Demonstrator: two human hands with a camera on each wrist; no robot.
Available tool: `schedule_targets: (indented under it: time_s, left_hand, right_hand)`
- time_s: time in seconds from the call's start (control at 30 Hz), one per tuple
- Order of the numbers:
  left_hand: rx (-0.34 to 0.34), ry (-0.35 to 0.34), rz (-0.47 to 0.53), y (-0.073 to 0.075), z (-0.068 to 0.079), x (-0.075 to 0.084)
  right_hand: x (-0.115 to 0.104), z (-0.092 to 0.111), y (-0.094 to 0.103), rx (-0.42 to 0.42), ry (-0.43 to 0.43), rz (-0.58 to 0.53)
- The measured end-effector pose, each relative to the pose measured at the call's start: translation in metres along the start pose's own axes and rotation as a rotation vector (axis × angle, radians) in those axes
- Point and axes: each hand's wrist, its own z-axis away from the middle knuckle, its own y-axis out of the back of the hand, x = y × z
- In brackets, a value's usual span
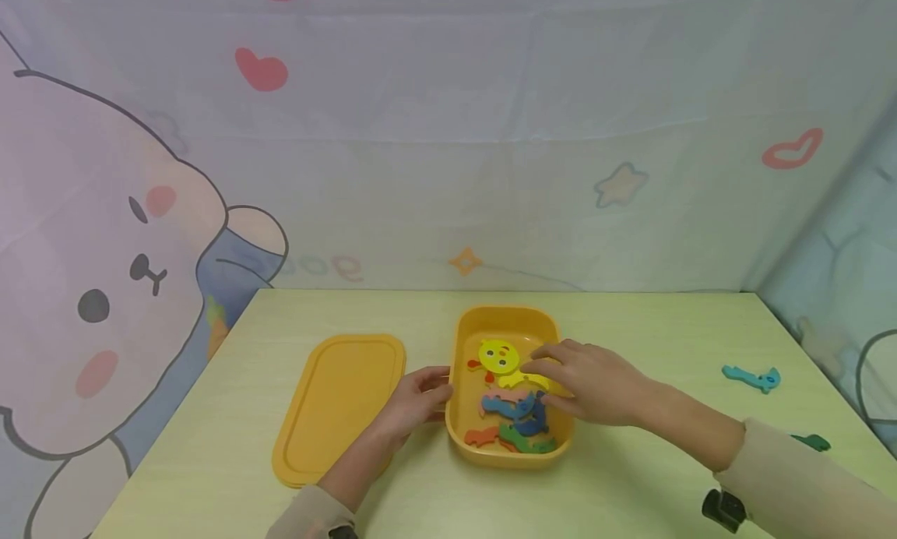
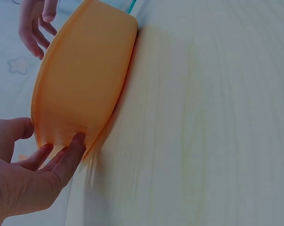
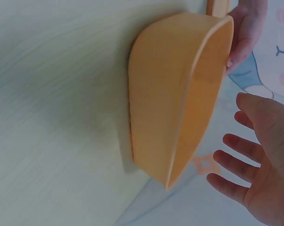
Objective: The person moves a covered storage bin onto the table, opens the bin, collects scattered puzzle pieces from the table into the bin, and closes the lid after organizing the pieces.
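Note:
An orange-yellow plastic tub [image 1: 509,459] stands on the table with several flat coloured animal-shaped pieces inside. Among them are a yellow piece with a round face [image 1: 498,357], a light blue piece [image 1: 509,406], a dark blue piece [image 1: 534,424] and a green piece [image 1: 527,442]. My left hand [image 1: 415,403] touches the tub's left side; in the left wrist view its loosely bent fingers [image 2: 72,160] rest against the outer wall. Over the right rim hovers my right hand [image 1: 596,383], fingers spread. The right wrist view shows nothing in that hand [image 3: 264,165].
The matching flat lid [image 1: 343,406] lies left of the tub. On the table's right side are a teal piece [image 1: 752,378] and a dark green piece [image 1: 813,442], partly behind the right sleeve [image 1: 799,469]. A printed cloth [image 1: 518,212] hangs behind the table.

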Motion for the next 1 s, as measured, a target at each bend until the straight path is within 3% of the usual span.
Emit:
schedule_targets:
  time_s: [0.5, 1.0]
  left_hand:
    - [0.001, 0.001, -0.004, -0.001, 0.001, 0.000]
    - [0.005, 0.002, 0.007, -0.001, 0.000, -0.001]
  right_hand:
    - [0.028, 0.022, 0.028, 0.131, -0.055, 0.055]
    - [0.052, 0.059, 0.033, 0.145, -0.151, 0.058]
